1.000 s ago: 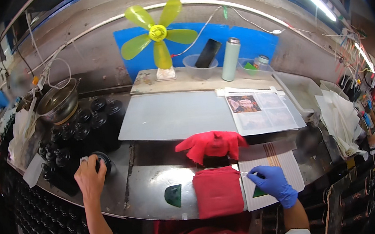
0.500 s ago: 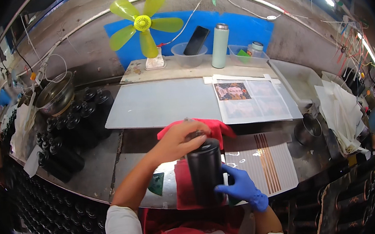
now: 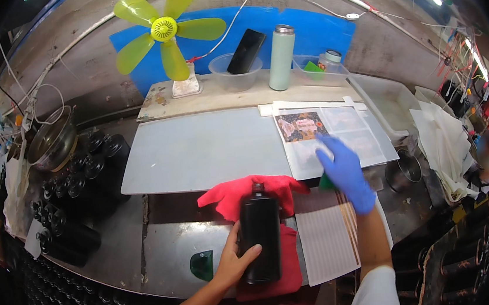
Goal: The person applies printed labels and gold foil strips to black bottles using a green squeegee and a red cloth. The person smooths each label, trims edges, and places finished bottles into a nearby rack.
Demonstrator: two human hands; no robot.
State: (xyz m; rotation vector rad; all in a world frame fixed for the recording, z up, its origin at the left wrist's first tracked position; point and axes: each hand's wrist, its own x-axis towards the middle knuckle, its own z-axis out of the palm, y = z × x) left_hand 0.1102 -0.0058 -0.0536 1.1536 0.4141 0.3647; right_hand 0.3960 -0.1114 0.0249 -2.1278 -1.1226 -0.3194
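My bare left hand [image 3: 234, 259] grips a black bottle [image 3: 261, 233] by its lower side. The bottle's narrow neck points away from me, above red cloth [image 3: 289, 254]. My right hand [image 3: 343, 166], in a blue glove, reaches over a printed sheet [image 3: 301, 126] with thumb and forefinger stretched apart. A green piece like a scraper [image 3: 325, 182] shows under its palm, seemingly held by the other fingers, which are hidden. Another dark green scraper [image 3: 202, 266] lies on the metal table left of my left hand. A striped sheet [image 3: 323, 233] lies below my right forearm.
Several black bottles [image 3: 96, 167] stand at left beside a metal bowl [image 3: 49, 142]. A grey board [image 3: 203, 147] spans the middle. Behind it are a yellow-green fan [image 3: 164, 29], a phone [image 3: 246, 50] in a clear bowl, and a pale green flask [image 3: 282, 57]. A white tray [image 3: 389, 100] sits at right.
My left hand has gone from the bottle's top to its lower side, and the bottle now leans back with its neck showing. My right hand has left the bottle and moved up to the printed sheet.
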